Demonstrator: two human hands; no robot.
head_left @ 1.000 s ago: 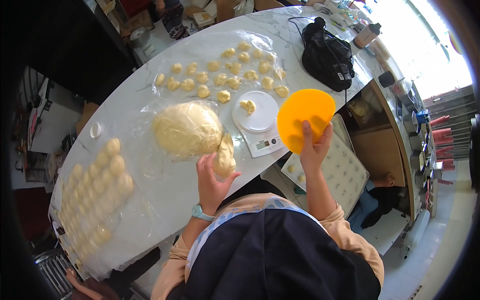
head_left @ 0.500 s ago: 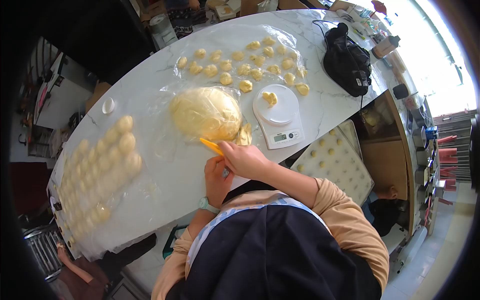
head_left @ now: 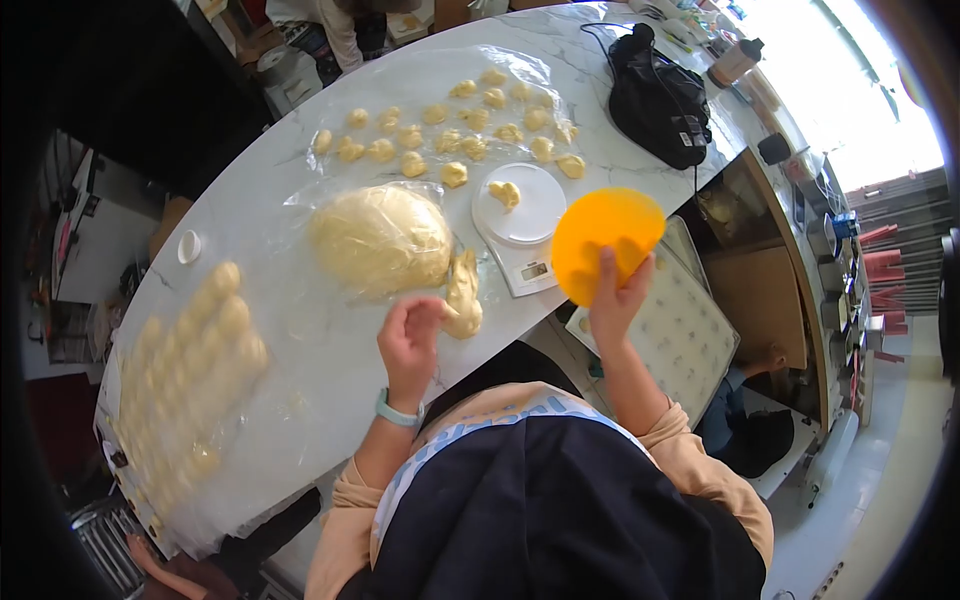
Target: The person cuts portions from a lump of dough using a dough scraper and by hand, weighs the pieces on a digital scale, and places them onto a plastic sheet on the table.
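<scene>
My right hand (head_left: 620, 305) grips a round, flexible orange dough scraper (head_left: 606, 240), raised beside the scale with its flat face showing. My left hand (head_left: 409, 335) is loosely curled, fingers apart, at the left edge of a long dough piece (head_left: 463, 298); whether its fingertips touch the dough is unclear. Behind that hand, a large dough mound (head_left: 385, 240) lies under clear plastic. One small dough lump (head_left: 505, 194) rests on the plate of a white digital scale (head_left: 535, 222).
Several dough lumps (head_left: 412, 164) sit on plastic at the back. Rows of dough balls (head_left: 205, 335) lie under plastic at left. A white cap (head_left: 189, 246), a black bag (head_left: 660, 100) and a tray (head_left: 670, 345) are around. Other people are near the table's edges.
My right hand has swung right and up with the scraper, whose full face now shows. My left hand has parted from it and sits by the long dough piece. The view has shifted slightly.
</scene>
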